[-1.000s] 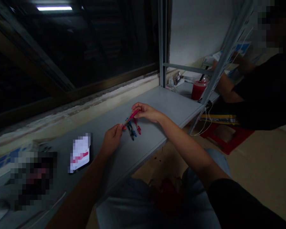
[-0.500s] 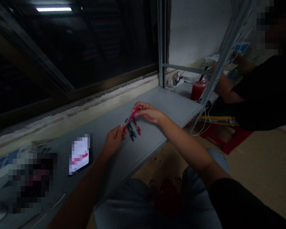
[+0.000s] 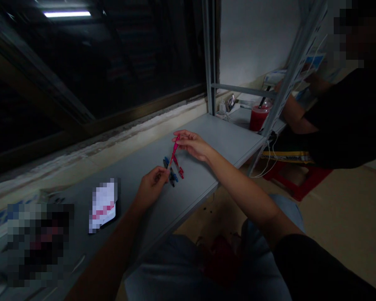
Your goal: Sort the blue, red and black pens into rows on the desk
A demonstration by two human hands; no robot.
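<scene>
Right hand (image 3: 192, 144): thumb and fingertips clamped on upper end of pink pen (image 3: 174, 151), held clear of grey table (image 3: 228, 136). Pen tilted, top end at the right fingertips, lower end slanting down toward left hand (image 3: 151, 187).

Left hand: fingers curled in, thumb and forefinger pinched together right at lower end of the pen. Too dark to tell whether closed on the tip or merely meeting it.

Loose pens (image 3: 172, 173), blue and red, flat on the table directly under the held pen, between the two hands, just beside left fingertips.

Edges: front edge of table just nearside of both wrists, running diagonally, both forearms crossing it. Window sill (image 3: 119, 138) along the far side beyond the hands, with a band of bare tabletop in between.

Open room: bare tabletop beyond and outward of right hand as far as shelf post (image 3: 210, 62). Red cup (image 3: 257, 118) past that post, well apart. Outward of left hand, a bare stretch, then phone (image 3: 104, 205) lying flat, near left forearm but not touching. Another person's arm (image 3: 296, 115) far out past right hand, beyond the table end, well apart from both hands.
</scene>
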